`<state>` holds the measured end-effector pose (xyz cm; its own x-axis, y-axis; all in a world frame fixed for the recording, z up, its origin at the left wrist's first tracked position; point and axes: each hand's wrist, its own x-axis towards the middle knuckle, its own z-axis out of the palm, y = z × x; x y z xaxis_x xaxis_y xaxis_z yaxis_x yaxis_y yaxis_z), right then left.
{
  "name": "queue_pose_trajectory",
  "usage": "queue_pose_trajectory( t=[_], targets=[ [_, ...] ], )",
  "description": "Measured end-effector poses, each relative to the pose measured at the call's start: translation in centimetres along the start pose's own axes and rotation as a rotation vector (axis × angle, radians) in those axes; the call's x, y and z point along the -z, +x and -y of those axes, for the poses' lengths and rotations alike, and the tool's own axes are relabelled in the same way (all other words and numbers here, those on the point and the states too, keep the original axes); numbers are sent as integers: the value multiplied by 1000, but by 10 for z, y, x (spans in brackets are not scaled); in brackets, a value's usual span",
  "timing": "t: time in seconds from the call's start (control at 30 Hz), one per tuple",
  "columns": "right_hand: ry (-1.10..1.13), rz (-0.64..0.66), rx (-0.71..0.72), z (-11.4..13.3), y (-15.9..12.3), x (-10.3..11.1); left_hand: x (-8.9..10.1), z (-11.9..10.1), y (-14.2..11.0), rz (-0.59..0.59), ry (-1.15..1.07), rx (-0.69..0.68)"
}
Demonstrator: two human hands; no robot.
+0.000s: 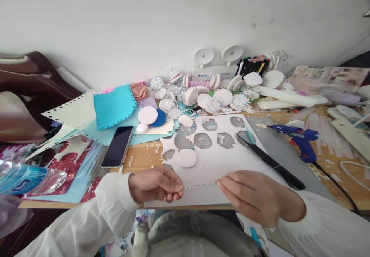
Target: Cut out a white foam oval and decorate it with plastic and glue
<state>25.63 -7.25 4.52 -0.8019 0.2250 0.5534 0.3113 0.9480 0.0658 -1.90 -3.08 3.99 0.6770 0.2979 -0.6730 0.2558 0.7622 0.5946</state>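
A thin beaded string (200, 185) is stretched between my two hands, just above the white foam sheet (212, 164) at the table's front. My left hand (157, 184) pinches one end between thumb and fingertips. The fingers of my right hand (254, 193) are closed on the other end; its thumb is mostly hidden. Several round holes have been cut in the sheet's far half. A white foam disc (187, 158) lies on it beyond my left hand. A black-handled cutter (274, 165) lies slanting across the sheet's right side.
A blue glue gun (300, 136) with a black cord lies at right near clear glue sticks (326, 131). A phone (118, 146), coloured foam sheets (115, 106) and a water bottle (29, 177) are on the left. White discs and beaded pieces (214, 97) pile up along the wall.
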Motion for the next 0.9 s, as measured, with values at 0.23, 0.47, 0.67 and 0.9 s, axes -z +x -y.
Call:
queue_pose_trajectory(
  t=[0.23, 0.47, 0.67, 0.9],
  targets=[
    [70, 7, -313, 6, -8, -10, -18, -9, -11, -394, 639, -415],
    [442, -91, -605, 14, -10, -2, -42, 1, -18, -708, 1439, -1051],
    [509, -94, -636, 20, -8, 1, -40, 8, -14, -820, 1655, -1195],
    [481, -60, -508, 22, 2, 3, -39, 3, -27, -611, 1270, -865]
  ],
)
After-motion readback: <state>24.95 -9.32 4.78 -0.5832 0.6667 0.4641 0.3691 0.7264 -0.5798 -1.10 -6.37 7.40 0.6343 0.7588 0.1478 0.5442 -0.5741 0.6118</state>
